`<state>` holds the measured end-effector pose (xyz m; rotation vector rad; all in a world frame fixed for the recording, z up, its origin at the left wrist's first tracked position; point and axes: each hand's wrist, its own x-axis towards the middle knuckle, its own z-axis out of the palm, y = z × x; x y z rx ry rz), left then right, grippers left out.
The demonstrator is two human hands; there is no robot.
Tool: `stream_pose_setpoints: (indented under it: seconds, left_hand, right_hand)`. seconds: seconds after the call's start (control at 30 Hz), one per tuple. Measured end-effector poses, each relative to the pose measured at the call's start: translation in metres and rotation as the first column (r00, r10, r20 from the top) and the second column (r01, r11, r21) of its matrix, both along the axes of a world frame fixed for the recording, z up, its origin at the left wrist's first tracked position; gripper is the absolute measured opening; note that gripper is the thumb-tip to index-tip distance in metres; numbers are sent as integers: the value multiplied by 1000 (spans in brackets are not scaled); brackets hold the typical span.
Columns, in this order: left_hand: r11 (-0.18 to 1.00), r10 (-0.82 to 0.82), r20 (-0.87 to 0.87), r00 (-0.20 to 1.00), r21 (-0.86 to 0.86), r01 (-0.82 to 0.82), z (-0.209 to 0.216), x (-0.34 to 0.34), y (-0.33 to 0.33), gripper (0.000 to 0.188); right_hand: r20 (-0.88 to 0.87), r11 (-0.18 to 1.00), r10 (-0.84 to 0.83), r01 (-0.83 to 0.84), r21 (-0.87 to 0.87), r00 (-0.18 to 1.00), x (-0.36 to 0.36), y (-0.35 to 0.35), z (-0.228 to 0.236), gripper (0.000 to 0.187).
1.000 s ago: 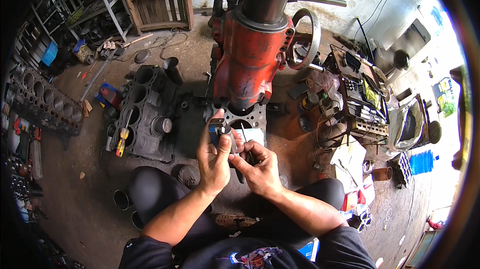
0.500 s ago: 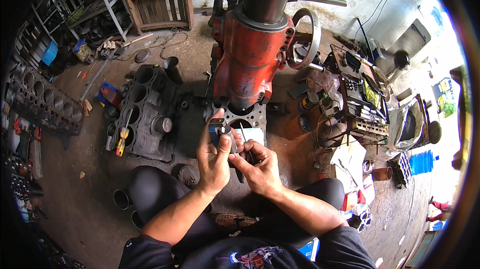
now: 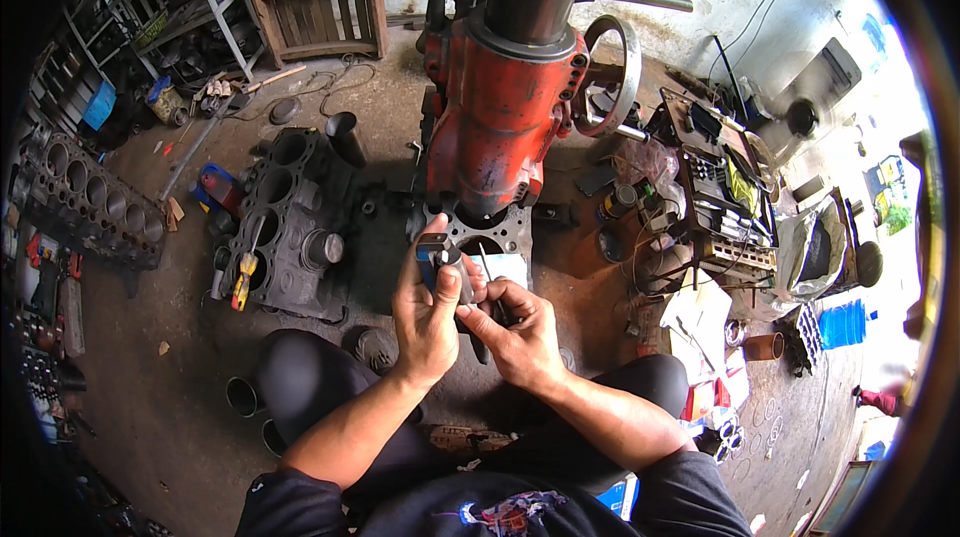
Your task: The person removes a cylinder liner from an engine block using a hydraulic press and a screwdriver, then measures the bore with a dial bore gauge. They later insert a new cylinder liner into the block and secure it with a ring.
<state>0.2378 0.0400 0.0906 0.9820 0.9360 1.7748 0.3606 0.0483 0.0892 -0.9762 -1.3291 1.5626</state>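
Note:
My left hand [image 3: 428, 322] is closed around a small metal tool [image 3: 455, 272] with a silver barrel and a blue-sided frame, which looks like a micrometer. Its thumb presses along the barrel. Close beside it, my right hand [image 3: 520, 332] pinches a slim rod-shaped tool [image 3: 484, 259], thin shaft upward and dark end below the fingers; it may be a screwdriver. The fingertips of both hands meet at the silver barrel. Just beyond them, a red boring machine [image 3: 500, 117] stands over an engine block [image 3: 515, 227] with a round bore. Fingers partly hide both tools.
Another engine block [image 3: 280, 237] lies at left with a yellow-handled screwdriver [image 3: 244, 282] on it. A further block [image 3: 95, 197] rests at far left. On the right stands a tool-laden stand [image 3: 725, 177]. Metal sleeves [image 3: 243, 398] sit by my left knee. The machine's handwheel [image 3: 632, 77] juts right.
My hands stay nearly in place, with the micrometer-like tool turned slightly. At the far right edge, another person's red-clad leg has shifted. The round thing at upper right looks more blurred.

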Motion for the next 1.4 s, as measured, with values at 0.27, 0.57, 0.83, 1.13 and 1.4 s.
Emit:
stream_pose_setpoints:
  seconds: [0.27, 0.57, 0.83, 1.13, 1.4]
  left_hand:
    - [1000, -11, 4, 1000, -3, 11, 1, -1, -1, 68]
    - [994, -105, 145, 984, 5, 105, 14, -24, 9, 67]
    - [976, -218, -21, 976, 21, 219, 27, -46, 8, 74]
    - [974, -147, -442, 885, 91, 207, 39, -56, -8, 71]
    - [990, -41, -579, 814, 89, 113, 34, -59, -20, 82]
  right_hand:
    - [-30, 1000, -7, 7, 7, 1000, -1, -1, -2, 15]
    - [-169, 999, -44, 42, -17, 985, 4, -6, 26, 14]
    - [51, 982, 183, -184, 29, 982, 12, -9, 45, 21]
    - [225, 784, 81, -202, 587, 971, 21, -11, 31, 40]
    - [-270, 960, 263, -280, -26, 926, 11, -23, 28, 18]
